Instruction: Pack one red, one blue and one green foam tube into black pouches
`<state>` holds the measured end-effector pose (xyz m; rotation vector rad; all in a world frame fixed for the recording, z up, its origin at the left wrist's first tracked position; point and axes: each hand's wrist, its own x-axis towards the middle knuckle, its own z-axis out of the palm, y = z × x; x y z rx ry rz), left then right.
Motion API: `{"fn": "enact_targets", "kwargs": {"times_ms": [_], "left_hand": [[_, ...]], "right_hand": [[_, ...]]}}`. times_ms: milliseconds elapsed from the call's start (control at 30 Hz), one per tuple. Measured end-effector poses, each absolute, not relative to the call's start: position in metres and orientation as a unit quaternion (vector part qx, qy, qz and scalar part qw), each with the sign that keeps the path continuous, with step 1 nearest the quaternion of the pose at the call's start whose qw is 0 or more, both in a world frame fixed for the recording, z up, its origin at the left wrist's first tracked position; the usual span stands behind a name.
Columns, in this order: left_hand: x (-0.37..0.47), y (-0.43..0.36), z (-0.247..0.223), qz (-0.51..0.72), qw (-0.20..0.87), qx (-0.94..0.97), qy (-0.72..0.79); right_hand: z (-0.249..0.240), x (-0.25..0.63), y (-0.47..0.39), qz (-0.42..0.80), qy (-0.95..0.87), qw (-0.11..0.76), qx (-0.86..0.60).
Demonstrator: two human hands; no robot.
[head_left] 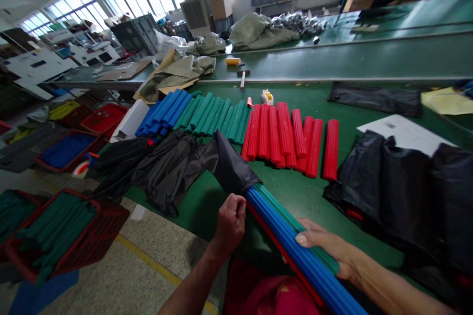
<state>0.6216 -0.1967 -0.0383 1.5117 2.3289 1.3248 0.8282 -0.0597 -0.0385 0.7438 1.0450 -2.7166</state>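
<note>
My right hand (325,246) grips a bundle of long ribbed sticks, with a blue stick (291,234) in the middle, a green stick (281,209) on one side and a red stick (271,238) on the other. Their far ends are inside the mouth of a narrow black fabric bag (234,165). My left hand (232,219) is closed at the bag's mouth, pinching its edge beside the sticks. The near ends run out of view at the bottom. Rows of blue sticks (162,110), green sticks (212,115) and red sticks (277,133) lie on the green table beyond.
Black bags lie in a pile (166,167) on the left; filled black bags (399,182) are at right. A white sheet (406,133), tape dispenser (266,97) and hammer (243,78) lie farther back. Red crates (99,211) of sticks stand at lower left.
</note>
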Motion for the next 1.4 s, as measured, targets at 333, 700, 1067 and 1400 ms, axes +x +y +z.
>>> {"fn": "enact_targets", "kwargs": {"times_ms": [333,700,1067,1400], "left_hand": [[0.611,-0.196,-0.099,0.355,-0.077,0.416,0.834],[0.636,-0.169,-0.015,0.375,0.065,0.643,0.665],[0.662,-0.203,-0.012,0.323,0.103,0.679,0.651],[0.67,-0.213,-0.028,0.443,0.151,0.502,0.727]], "right_hand": [[-0.035,0.833,-0.063,-0.897,0.336,0.082,0.274],[0.001,0.811,-0.056,-0.827,0.486,0.121,0.255],[-0.01,0.824,-0.059,-0.871,0.385,0.097,0.289],[0.028,0.822,-0.058,-0.839,0.33,0.087,0.424]]}}
